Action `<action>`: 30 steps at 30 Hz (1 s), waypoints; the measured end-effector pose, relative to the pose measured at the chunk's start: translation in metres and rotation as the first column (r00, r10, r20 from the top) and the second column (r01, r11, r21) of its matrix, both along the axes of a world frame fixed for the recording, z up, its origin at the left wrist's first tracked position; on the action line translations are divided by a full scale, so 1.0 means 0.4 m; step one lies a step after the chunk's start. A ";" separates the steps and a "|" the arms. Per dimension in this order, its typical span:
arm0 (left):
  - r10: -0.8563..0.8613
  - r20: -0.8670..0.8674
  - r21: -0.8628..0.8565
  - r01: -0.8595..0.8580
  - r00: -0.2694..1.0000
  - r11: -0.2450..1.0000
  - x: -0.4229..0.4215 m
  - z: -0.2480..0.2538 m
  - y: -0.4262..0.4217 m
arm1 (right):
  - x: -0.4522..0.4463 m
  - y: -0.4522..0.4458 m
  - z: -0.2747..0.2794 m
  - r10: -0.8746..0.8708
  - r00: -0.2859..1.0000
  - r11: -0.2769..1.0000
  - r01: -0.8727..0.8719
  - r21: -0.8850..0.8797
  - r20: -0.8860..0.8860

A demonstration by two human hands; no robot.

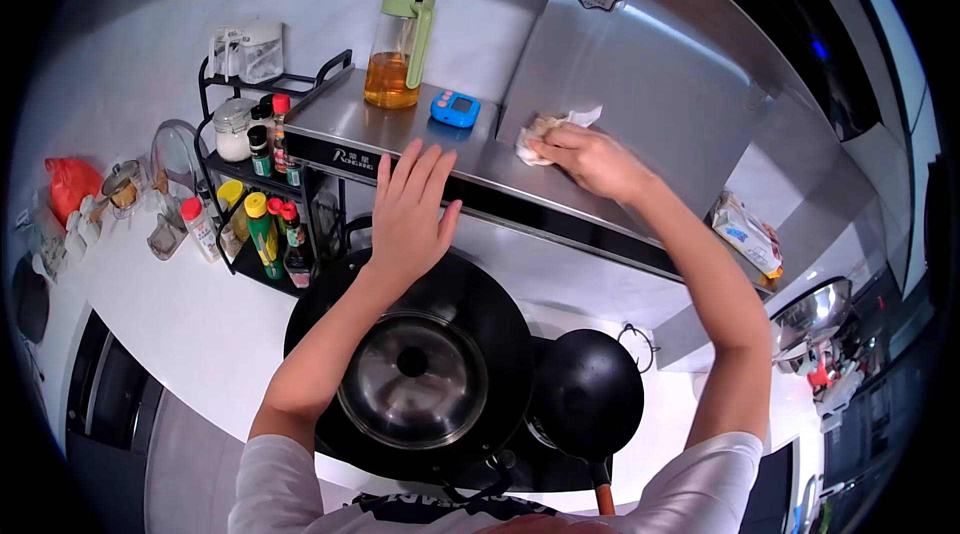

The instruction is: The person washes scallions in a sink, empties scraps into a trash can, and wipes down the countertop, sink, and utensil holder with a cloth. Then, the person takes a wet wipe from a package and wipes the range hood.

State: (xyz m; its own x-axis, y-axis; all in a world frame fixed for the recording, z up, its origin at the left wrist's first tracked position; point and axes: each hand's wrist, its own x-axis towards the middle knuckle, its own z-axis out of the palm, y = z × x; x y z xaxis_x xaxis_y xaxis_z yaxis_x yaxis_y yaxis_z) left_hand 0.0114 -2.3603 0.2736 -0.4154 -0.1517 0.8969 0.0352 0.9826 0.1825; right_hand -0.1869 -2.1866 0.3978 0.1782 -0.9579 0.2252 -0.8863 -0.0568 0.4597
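My right hand (588, 156) is closed around a crumpled white wipe (540, 137), pressed against the top of the stainless steel range hood (330, 114), close to its upright back panel (640, 84). My left hand (412, 209) has its fingers stretched out and rests at the hood's front edge, holding nothing. Just beyond those fingertips lies a small blue timer (455, 109). Behind it, to the left, stands an oil bottle (398, 39) with a green lid and handle, part filled with amber oil.
Below are a large black wok (500, 304) with a metal lid (412, 389) inside and a smaller black pan (588, 394). A black spice rack (215, 162) holding several bottles stands left. A wipes packet (745, 236) lies at the hood's right end.
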 end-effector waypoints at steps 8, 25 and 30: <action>0.038 -0.020 -0.038 -0.039 0.999 0.999 -0.010 -0.007 0.008 | -0.125 -0.010 0.306 -0.132 0.968 0.681 -0.068 -0.729 -0.214; 0.048 0.014 -0.049 -0.048 0.999 0.998 0.000 -0.002 0.009 | -0.231 0.340 0.145 -0.260 0.954 0.643 0.285 -0.711 0.147; 0.074 0.026 -0.068 -0.072 0.997 0.995 -0.004 0.000 0.013 | -0.193 0.194 0.208 -0.350 0.935 0.156 0.124 -0.980 0.063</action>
State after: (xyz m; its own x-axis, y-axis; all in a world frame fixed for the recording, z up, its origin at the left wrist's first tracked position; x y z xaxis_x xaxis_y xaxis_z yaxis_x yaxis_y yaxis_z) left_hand 0.0100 -2.3551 0.2738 -0.4309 -0.1230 0.8940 -0.0413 0.9923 0.1166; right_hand -0.2641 -2.1089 0.4810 0.1224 -0.0040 0.9925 -0.6824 0.7258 0.0871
